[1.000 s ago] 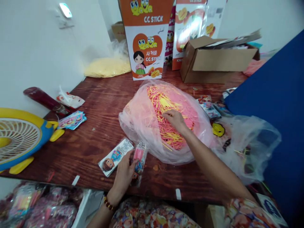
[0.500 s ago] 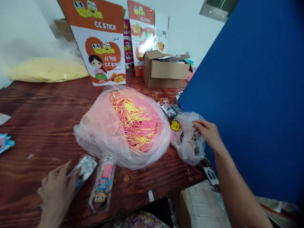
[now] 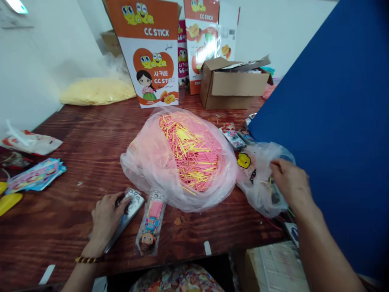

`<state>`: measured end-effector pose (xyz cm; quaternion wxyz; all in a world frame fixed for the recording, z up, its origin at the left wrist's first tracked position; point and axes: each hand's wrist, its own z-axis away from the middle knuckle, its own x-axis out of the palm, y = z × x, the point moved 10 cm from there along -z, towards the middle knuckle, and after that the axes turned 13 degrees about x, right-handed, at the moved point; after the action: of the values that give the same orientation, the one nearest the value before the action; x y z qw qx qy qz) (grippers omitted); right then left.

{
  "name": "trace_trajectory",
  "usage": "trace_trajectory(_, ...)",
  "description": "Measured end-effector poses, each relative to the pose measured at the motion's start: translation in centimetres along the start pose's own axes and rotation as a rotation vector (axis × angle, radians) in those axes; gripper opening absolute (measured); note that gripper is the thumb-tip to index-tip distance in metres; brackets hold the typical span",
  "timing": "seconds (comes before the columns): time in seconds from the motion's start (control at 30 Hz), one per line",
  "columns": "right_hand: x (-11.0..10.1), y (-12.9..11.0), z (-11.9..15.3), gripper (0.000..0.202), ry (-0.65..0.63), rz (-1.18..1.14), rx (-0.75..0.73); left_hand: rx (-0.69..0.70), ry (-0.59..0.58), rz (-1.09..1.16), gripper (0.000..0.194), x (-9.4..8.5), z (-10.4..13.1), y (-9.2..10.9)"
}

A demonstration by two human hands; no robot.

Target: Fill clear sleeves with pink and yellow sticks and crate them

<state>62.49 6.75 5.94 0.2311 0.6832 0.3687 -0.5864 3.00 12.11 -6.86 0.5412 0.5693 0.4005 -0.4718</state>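
Observation:
My left hand (image 3: 106, 217) lies over a stack of flat printed packets (image 3: 132, 207) near the table's front edge, its fingers curled on the upper end. Just right of it lies a single clear packet (image 3: 151, 227) with pink sticks and a cartoon figure inside. My right hand (image 3: 291, 180) has its fingertips pinched at the rim of a small translucent plastic bag (image 3: 257, 194); a yellow shape (image 3: 243, 160) shows on that bag's left side. Between my hands sits a large translucent bag (image 3: 148, 158), open on top, full of pink and yellow sticks (image 3: 194, 156).
Behind stand a CC Stick carton (image 3: 154, 61) and an open cardboard box (image 3: 237, 85). A blue panel (image 3: 340, 121) borders the right. More packets (image 3: 232, 136) lie beside the large bag. Blue-pink wrappers (image 3: 38, 174) lie at left, a yellow bag (image 3: 97, 91) at back left.
The view has swung left, so everything sits further right in the picture. My right hand has come lower onto the small bag's rim. My left hand stays on the packet stack.

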Motion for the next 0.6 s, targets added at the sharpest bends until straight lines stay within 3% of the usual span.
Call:
trace_trajectory(0.07,0.0,-6.2,1.7,0.025,-0.063,-0.194,-0.253,0.020,0.038,0.048,0.053,0.0,-0.1,0.2)
trace_trajectory(0.13,1.8,-13.1,4.3,0.025,-0.203,-0.246,-0.544,0.051,0.104,0.096,0.051,-0.4,-0.2,0.6)
trace_trajectory(0.2,4.7,-18.2,6.2,0.024,-0.298,-0.099,-0.694,0.073,0.177,0.110,0.046,-0.9,-0.2,0.9)
trace_trajectory(0.27,7.3,-21.2,6.9,0.025,-0.324,0.078,-0.745,0.084,0.210,0.141,0.039,-1.2,-0.3,0.9)
trace_trajectory(0.4,9.4,-23.1,6.8,0.028,-0.319,0.210,-0.771,0.017,0.173,0.330,0.031,-0.5,-0.8,-0.4)
trace_trajectory(0.6,8.9,-22.6,6.7,0.025,-0.320,0.170,-0.778,0.034,0.142,0.406,0.035,0.1,-1.3,-0.9)
